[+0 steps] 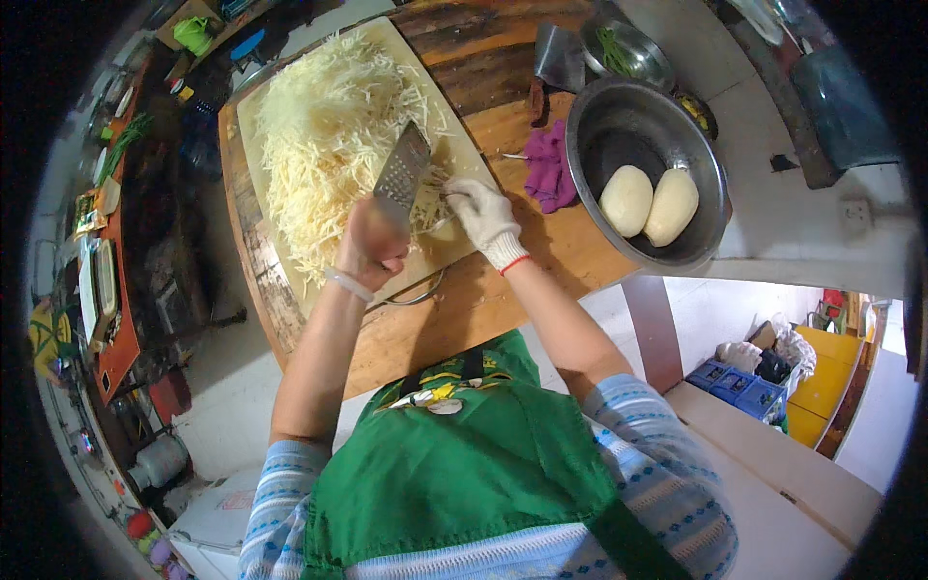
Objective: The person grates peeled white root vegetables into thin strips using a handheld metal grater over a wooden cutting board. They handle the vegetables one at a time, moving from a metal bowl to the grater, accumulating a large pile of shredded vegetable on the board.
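My bare left hand (370, 246), with a pale bracelet at the wrist, grips the near end of a metal grater (406, 167). The grater is tilted over a chopping board (453, 123). A large heap of pale shredded vegetable, perhaps potato, (326, 138) covers much of the board, left of and beyond the grater. My right hand (482, 217) wears a white knit glove with a red cuff edge. Its fingertips reach the loose shreds (431, 203) just right of the grater; whether they pinch any is unclear.
On the wooden table (500, 290), a metal basin (573, 145) at the right holds two peeled, pale vegetables (649, 206). Between board and basin lies a purple cloth (549, 170). A smaller metal bowl (652, 54) with greens stands behind. A wire loop (420, 296) protrudes at the board's near edge.
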Available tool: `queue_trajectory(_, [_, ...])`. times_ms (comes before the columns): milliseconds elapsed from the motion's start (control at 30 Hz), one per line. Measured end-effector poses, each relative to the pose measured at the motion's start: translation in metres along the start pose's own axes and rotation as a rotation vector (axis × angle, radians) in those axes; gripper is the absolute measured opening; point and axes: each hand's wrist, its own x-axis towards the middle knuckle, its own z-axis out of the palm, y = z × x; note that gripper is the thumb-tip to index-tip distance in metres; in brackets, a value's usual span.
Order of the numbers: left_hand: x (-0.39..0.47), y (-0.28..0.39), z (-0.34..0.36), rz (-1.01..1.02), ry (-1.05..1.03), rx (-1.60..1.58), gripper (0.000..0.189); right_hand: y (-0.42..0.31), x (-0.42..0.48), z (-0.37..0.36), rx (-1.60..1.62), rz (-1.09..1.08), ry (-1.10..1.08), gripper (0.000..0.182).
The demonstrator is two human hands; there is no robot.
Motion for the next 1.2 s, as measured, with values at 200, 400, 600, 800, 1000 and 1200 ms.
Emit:
queue_trajectory(200, [-0.049,0.035,-0.001,0.124,-0.04,0.247,0.051,-0.012,0.002,0.028,-0.405,0.163,0.233,0.037])
queue_trajectory(400, [-0.092,0.073,0.013,0.307,-0.136,0.361,0.046,-0.043,0.046,0.127,0.279,0.096,0.217,0.051])
queue_trajectory(600, [-0.116,0.09,0.01,0.378,-0.02,0.308,0.046,-0.117,0.03,0.121,-0.421,-0.36,-0.04,0.038])
queue_trajectory(800, [-0.105,0.098,0.01,0.338,-0.189,0.267,0.054,-0.162,0.039,0.064,-0.541,-0.318,-0.545,0.041])
queue_trajectory(1000, [-0.07,0.094,0.024,0.125,-0.357,0.096,0.045,-0.117,0.017,0.042,-0.628,-0.309,-0.274,0.04])
queue_trajectory(1200, [-0.043,0.056,0.067,0.225,-0.309,0.134,0.043,-0.058,-0.028,-0.044,-0.627,-0.245,-0.003,0.027])
